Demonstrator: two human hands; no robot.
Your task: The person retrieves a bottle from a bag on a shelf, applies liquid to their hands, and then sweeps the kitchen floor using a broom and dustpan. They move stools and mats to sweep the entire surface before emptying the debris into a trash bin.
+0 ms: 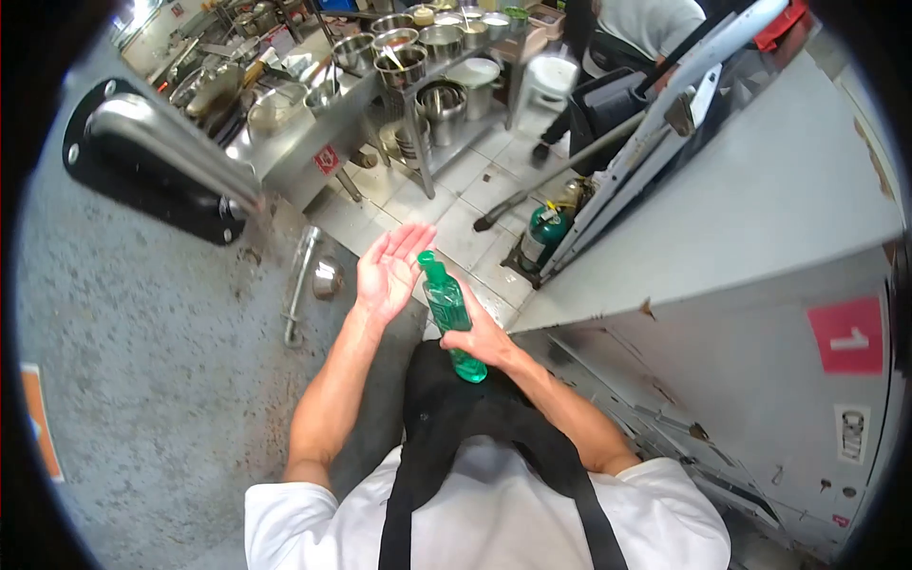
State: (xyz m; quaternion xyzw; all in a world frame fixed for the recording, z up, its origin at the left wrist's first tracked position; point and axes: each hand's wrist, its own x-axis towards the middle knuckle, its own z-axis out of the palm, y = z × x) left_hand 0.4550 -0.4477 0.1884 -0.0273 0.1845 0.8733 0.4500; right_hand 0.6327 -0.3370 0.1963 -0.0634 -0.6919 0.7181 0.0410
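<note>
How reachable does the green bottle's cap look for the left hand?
Likely yes: the left hand is open, palm up, close beside the green cap, with nothing visible between them. The right hand holds the green bottle lower down, leaving the cap uncovered.

White-tiled floor point(454, 226), steel shelving point(470, 141), scuffed grey door point(171, 380).

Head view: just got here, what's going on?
The camera wearer, in a black apron, grips a translucent green bottle in the right hand. Its cap end is beside the open left hand; whether anything has come out isn't clear. Steel pots stand farther ahead, and another person shows at upper right.
</note>
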